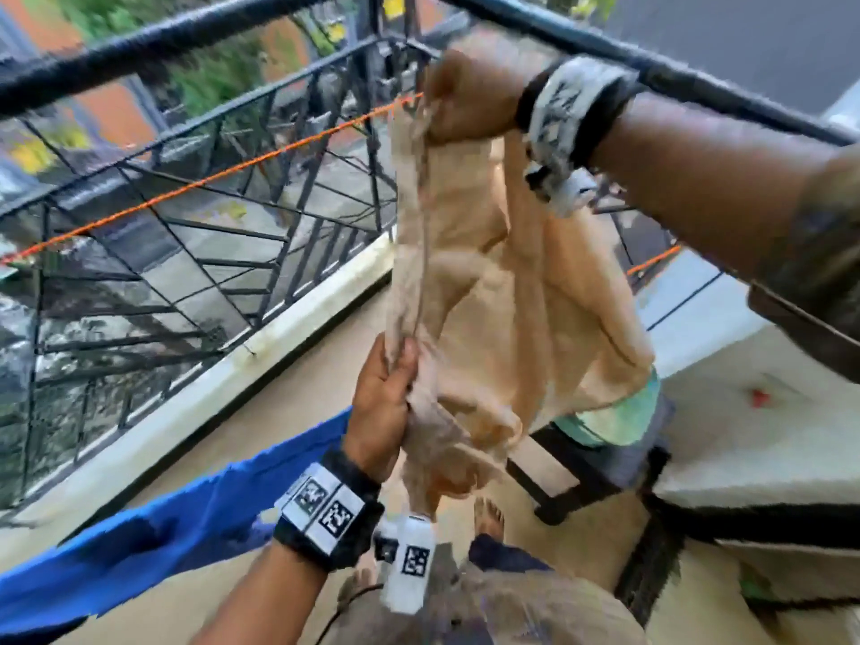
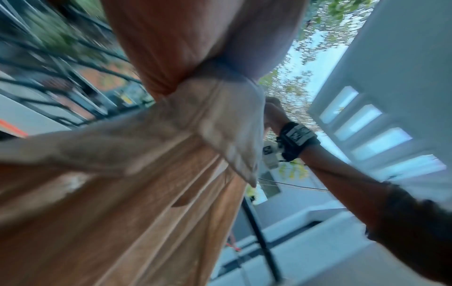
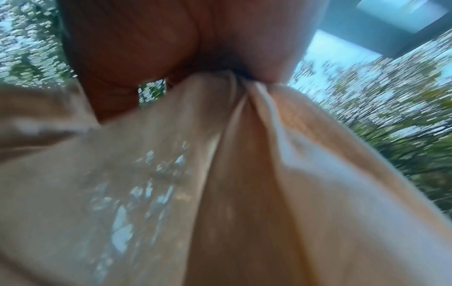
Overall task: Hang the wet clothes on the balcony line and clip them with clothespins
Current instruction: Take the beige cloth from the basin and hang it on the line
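A wet beige garment (image 1: pixel 502 290) hangs stretched between both hands above the balcony floor. My right hand (image 1: pixel 460 97) grips its top end high up, close to the orange clothesline (image 1: pixel 223 174) that runs along the railing. My left hand (image 1: pixel 386 402) grips the garment's lower edge, thumb pressed on the cloth. The left wrist view shows the beige cloth (image 2: pixel 137 193) bunched under the palm and the right hand (image 2: pixel 271 110) above it. In the right wrist view the cloth (image 3: pixel 244 174) is pinched in the right hand's fingers (image 3: pixel 137 58). No clothespins are in view.
A blue cloth (image 1: pixel 153 542) hangs on a line at the lower left. The black metal railing (image 1: pixel 195 146) borders the balcony. A dark stool (image 1: pixel 600 463) with green laundry (image 1: pixel 614 416) on it stands at right beside a white ledge (image 1: pixel 768 435). My bare feet (image 1: pixel 488 514) are below.
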Demonstrator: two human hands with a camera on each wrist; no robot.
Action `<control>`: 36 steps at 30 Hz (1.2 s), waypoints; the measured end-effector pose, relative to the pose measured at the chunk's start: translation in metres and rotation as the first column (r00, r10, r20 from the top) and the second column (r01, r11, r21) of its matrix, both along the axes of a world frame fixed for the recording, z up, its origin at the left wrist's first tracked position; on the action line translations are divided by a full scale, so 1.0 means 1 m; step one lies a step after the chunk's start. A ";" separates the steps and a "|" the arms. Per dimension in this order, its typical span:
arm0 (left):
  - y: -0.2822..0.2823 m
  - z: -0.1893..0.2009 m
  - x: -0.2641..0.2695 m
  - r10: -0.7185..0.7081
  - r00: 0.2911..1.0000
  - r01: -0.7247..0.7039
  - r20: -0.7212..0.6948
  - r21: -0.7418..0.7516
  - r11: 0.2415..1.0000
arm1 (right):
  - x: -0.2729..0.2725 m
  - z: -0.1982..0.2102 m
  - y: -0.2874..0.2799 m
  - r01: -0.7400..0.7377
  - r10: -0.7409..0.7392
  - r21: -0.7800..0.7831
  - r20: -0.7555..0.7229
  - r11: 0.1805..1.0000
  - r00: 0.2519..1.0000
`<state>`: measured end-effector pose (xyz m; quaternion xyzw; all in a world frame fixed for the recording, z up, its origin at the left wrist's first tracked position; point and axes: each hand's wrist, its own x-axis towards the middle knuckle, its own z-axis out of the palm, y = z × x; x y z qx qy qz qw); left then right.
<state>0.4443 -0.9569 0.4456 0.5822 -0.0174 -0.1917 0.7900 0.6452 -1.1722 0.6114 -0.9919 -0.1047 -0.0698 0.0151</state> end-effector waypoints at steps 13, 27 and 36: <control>-0.006 -0.210 -0.018 0.431 0.878 -0.285 -0.209 0.496 0.820 | 0.052 -0.196 0.043 -0.248 0.214 0.010 -0.537 0.969 0.816; -0.020 -0.130 -0.005 0.453 0.884 -0.385 0.116 0.728 0.567 | -0.122 -0.229 -0.168 0.333 -0.316 0.741 -0.170 0.584 0.933; -0.023 -0.139 0.010 0.413 0.906 -0.341 0.095 0.743 0.577 | -0.224 -0.327 -0.192 0.746 -0.308 0.585 -0.680 0.319 0.665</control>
